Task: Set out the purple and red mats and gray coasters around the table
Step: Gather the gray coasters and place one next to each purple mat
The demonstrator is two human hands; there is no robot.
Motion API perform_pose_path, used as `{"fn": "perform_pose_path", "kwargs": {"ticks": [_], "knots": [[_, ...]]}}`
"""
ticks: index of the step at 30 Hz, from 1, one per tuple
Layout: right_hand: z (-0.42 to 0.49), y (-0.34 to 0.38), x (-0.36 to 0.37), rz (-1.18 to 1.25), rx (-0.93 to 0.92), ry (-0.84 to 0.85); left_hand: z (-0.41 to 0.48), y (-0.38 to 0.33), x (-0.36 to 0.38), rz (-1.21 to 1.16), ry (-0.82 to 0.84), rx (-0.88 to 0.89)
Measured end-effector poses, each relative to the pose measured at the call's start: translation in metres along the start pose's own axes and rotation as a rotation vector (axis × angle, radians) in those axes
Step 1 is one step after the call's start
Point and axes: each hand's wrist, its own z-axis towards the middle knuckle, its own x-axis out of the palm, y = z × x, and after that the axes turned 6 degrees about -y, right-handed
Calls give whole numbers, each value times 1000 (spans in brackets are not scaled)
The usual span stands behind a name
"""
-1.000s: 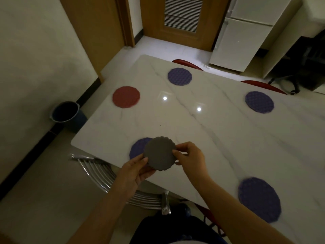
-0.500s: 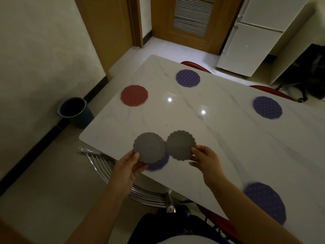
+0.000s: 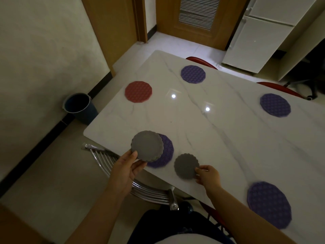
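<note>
At the lower centre of the frame, the right hand (image 3: 208,176) pinches the near-right edge of a round, scallop-edged gray coaster (image 3: 186,166) between thumb and fingertips. This coaster lies low over, or perhaps already on, the white marble-patterned table (image 3: 219,138); whether it touches cannot be told. It sits up and to the left of the right hand, just beside the right rim of the nearest textured purple round mat (image 3: 167,153), apart from it by a thin strip of tabletop. Being round, it has no long axis to line up, so the coming move seems to turn only on its spot beside that mat. The right forearm comes in from the lower right edge, the wrist low and level.

The left hand (image 3: 129,167), left of centre, is clamped on the lower edge of what looks like a thin stack of the same gray coasters (image 3: 147,145), thumb on top and fingers beneath. The stack is held above the table, tilted slightly, and covers the left part of the nearest purple mat.

Four more mats lie flat around the table: a red textured round mat (image 3: 138,91) at the upper left, one purple mat (image 3: 193,74) at the top centre, one purple mat (image 3: 275,105) at the right, and one purple mat (image 3: 269,204) at the lower right. None of these shows a coaster beside it, so most coasters likely remain to place.
</note>
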Motion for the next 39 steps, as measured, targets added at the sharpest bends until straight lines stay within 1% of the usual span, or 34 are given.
{"fn": "perform_pose_path", "kwargs": {"ticks": [8,10,13,17,20,22,25,29,34,36,39], "knots": [[-4,-5,-5,-212,-103,-88,5,6,0,30,40,-6],[-8,-3,-12,-195,-125,-103,6,8,3,38,57,-12],[-15,9,-20,-80,-177,-88,6,13,12,52,102,-43],[-36,42,-30,79,-299,2,6,23,41,128,218,-85],[-52,58,-45,101,-426,92,0,37,72,173,277,-126],[-57,60,-58,49,-498,71,-7,47,93,210,324,-141],[-60,56,-88,-11,-553,-52,-20,65,120,273,387,-134],[-60,35,-139,49,-554,-148,-44,95,153,303,441,-169],[-49,-2,-205,142,-512,-313,-80,149,186,289,481,-224],[-44,-18,-239,182,-485,-325,-100,173,196,265,474,-241],[-36,-43,-293,320,-385,-274,-128,207,207,202,427,-250]]}}
